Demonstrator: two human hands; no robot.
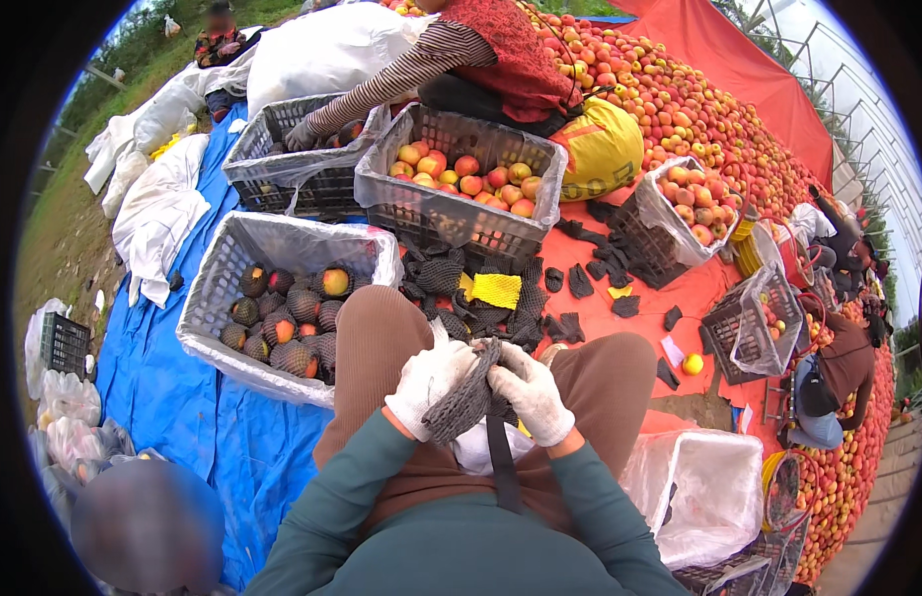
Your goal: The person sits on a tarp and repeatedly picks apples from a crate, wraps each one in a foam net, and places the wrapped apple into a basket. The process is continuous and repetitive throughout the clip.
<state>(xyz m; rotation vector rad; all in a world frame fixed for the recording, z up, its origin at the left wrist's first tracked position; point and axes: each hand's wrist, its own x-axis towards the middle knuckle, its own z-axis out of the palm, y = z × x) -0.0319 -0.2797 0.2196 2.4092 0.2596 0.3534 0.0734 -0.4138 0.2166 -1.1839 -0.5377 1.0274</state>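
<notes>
Both of my hands wear white gloves and meet over my lap. My left hand (pixel 427 383) is closed on a dark grey foam net sleeve (pixel 455 409). My right hand (pixel 532 395) pinches the upper end of the same sleeve. The sleeve looks flat and slanted; whether anything is inside it cannot be made out. A black strap (pixel 502 462) hangs just below my hands. More dark foam nets (pixel 441 276) lie heaped beyond my knees, with a yellow foam net (pixel 497 290) among them.
At left, a lined crate (pixel 205 308) holds apples in dark nets. Ahead stands a crate (pixel 461 226) of bare apples; a co-worker's gloved hand (pixel 302 135) reaches into another crate (pixel 244 169). A white-lined crate (pixel 714 477) sits right of my leg. A large apple pile (pixel 670 109) spreads behind.
</notes>
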